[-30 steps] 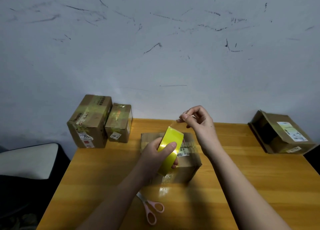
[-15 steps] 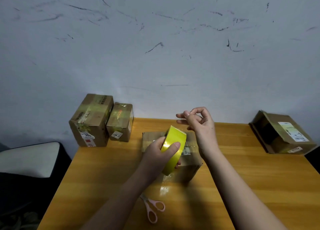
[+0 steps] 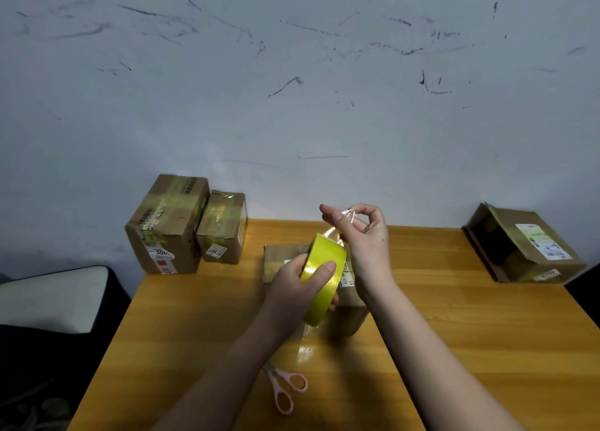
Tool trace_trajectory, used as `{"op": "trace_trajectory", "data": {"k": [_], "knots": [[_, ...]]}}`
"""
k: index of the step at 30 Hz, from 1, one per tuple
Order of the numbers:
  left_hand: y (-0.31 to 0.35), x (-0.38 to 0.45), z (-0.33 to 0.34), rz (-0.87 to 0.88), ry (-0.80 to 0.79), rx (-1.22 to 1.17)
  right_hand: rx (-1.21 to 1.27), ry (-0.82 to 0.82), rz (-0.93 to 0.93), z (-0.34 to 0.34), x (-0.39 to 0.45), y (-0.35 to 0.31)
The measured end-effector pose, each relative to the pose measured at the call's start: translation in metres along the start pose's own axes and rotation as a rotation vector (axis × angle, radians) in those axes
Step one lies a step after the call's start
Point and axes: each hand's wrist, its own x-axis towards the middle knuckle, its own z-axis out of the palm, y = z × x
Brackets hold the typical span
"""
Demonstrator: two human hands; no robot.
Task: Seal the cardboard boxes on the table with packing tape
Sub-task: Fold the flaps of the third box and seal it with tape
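Note:
A yellow roll of packing tape (image 3: 321, 281) stands on edge in my left hand (image 3: 297, 283), which grips it from the left, thumb on its outer face. Just above the roll, my right hand (image 3: 363, 236) pinches the clear loose end of the tape (image 3: 344, 218) between thumb and fingers. Both hands hover over a small cardboard box (image 3: 279, 262) in the middle of the wooden table (image 3: 454, 333); most of the box is hidden behind them.
Two taped boxes, a large one (image 3: 168, 226) and a smaller one (image 3: 224, 227), stand at the table's back left corner. An open box (image 3: 522, 245) lies at the back right. Pink-handled scissors (image 3: 285, 388) lie near the front edge. A chair (image 3: 48, 297) is on the left.
My right hand has come back to the roll and lifted a short length of clear tape up from it. My left hand has kept hold of the roll.

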Motion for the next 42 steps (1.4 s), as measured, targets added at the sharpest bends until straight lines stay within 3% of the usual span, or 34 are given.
{"op": "trace_trajectory", "data": {"k": [13, 24, 30, 33, 35, 39, 42], "knots": [[0.0, -0.004, -0.006, -0.003, -0.009, -0.028, -0.246, -0.167, 0.069, -0.008, 0.009, -0.01], [-0.011, -0.001, -0.01, -0.062, -0.176, 0.024, -0.276, -0.092, 0.286, -0.023, 0.023, -0.003], [-0.008, -0.001, -0.009, -0.001, -0.131, 0.082, -0.281, 0.028, 0.167, -0.026, 0.026, 0.0], [-0.005, 0.001, -0.005, -0.003, -0.026, 0.146, -0.306, 0.076, -0.072, -0.021, 0.024, -0.005], [-0.002, 0.004, -0.005, -0.126, -0.007, 0.031, -0.271, 0.11, -0.218, -0.017, 0.024, -0.02], [0.0, 0.0, -0.001, -0.303, -0.008, -0.112, -0.524, -0.161, -0.48, -0.005, 0.014, -0.05], [-0.001, -0.002, 0.0, -0.427, -0.035, -0.242, -0.543, -0.268, -0.482, 0.0, 0.018, -0.057]]}}
